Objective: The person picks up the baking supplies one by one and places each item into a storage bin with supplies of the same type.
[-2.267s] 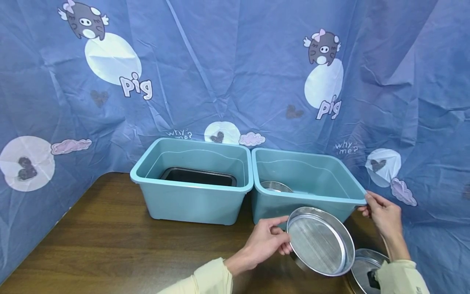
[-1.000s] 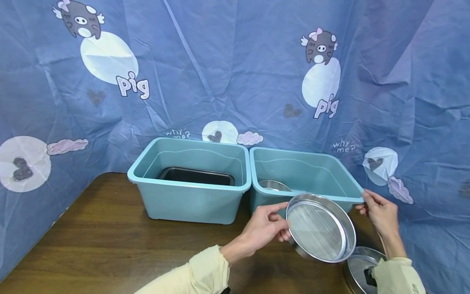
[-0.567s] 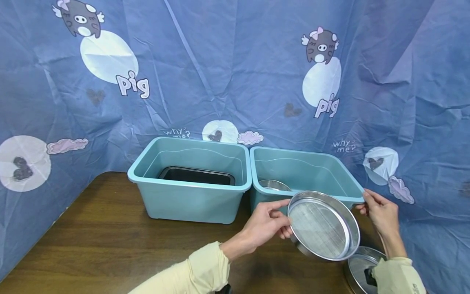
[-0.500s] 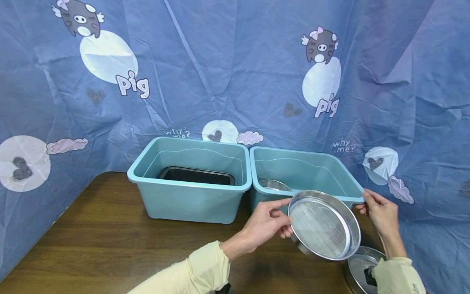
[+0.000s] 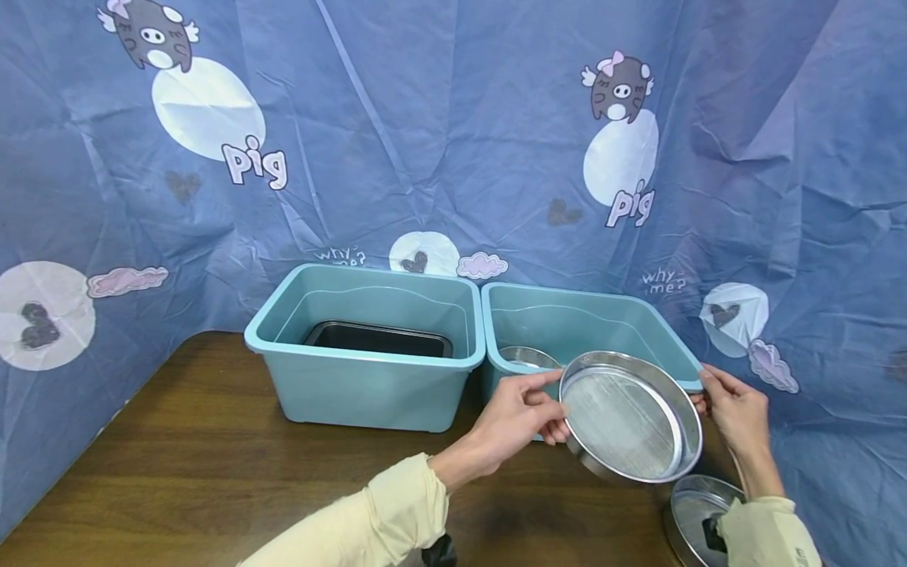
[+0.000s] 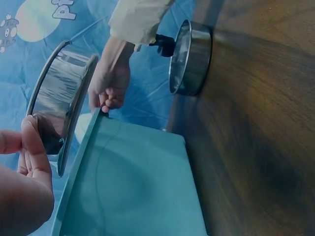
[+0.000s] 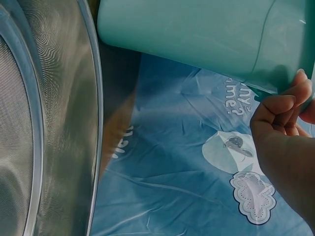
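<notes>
My left hand point(image 5: 520, 413) pinches the edge of a round metal sieve point(image 5: 623, 421) with a fine mesh, held tilted in the air before the right teal bin point(image 5: 588, 303). In the left wrist view the sieve point(image 6: 61, 93) shows side-on, apart from the bin's wall point(image 6: 133, 177). My right hand point(image 5: 737, 409) grips the right front corner of that bin's rim; the right wrist view shows its curled fingers point(image 7: 290, 98) there. A second sieve point(image 5: 527, 358) lies inside the right bin, partly hidden by the front wall. Another sieve point(image 5: 683, 520) sits on the table under my right forearm.
To the left stands a matching teal bin point(image 5: 368, 394) with a black rectangular pan point(image 5: 379, 339) inside. Both bins rest side by side on a brown wooden table point(image 5: 212, 472). A blue printed cloth point(image 5: 425, 118) hangs behind and at both sides.
My left hand has raised the sieve and shifted it slightly right, from below the right bin's front rim to overlapping that rim in view. My right hand keeps its grip on the bin corner.
</notes>
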Demonstrator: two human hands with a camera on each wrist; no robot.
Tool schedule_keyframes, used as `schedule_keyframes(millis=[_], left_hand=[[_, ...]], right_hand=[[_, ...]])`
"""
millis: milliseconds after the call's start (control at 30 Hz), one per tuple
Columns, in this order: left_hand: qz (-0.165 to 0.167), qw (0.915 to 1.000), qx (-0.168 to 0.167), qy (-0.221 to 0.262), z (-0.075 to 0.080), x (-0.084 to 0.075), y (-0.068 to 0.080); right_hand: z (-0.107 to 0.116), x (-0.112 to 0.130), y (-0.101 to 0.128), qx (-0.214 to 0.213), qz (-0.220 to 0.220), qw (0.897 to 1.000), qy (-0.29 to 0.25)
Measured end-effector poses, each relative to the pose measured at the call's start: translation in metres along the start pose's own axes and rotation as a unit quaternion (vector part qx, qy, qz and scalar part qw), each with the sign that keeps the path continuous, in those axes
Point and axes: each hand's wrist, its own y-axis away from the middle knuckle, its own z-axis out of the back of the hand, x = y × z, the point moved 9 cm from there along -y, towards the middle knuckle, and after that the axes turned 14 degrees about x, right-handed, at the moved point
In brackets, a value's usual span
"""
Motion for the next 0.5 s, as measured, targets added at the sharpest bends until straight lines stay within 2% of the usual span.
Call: schedule_keyframes(millis=[233, 333, 367, 500], left_hand=[[0.004, 1.0, 0.002, -0.004, 0.003, -0.001, -0.003], [0.005, 1.0, 0.0, -0.006, 0.005, -0.002, -0.004], [0.005, 1.0, -0.001, -0.007, 0.005, -0.003, -0.005], [0.001, 0.9999, -0.007, -0.009, 0.006, -0.006, -0.009]], right_hand=[[0.013, -0.026, -0.015, 0.002, 0.015, 1.0, -0.009], [0.013, -0.026, -0.016, 0.008, 0.027, 1.0, -0.009], [0.011, -0.022, -0.014, 0.009, 0.027, 1.0, -0.002], [-0.01, 0.023, 0.01, 0.024, 0.025, 0.999, -0.007]])
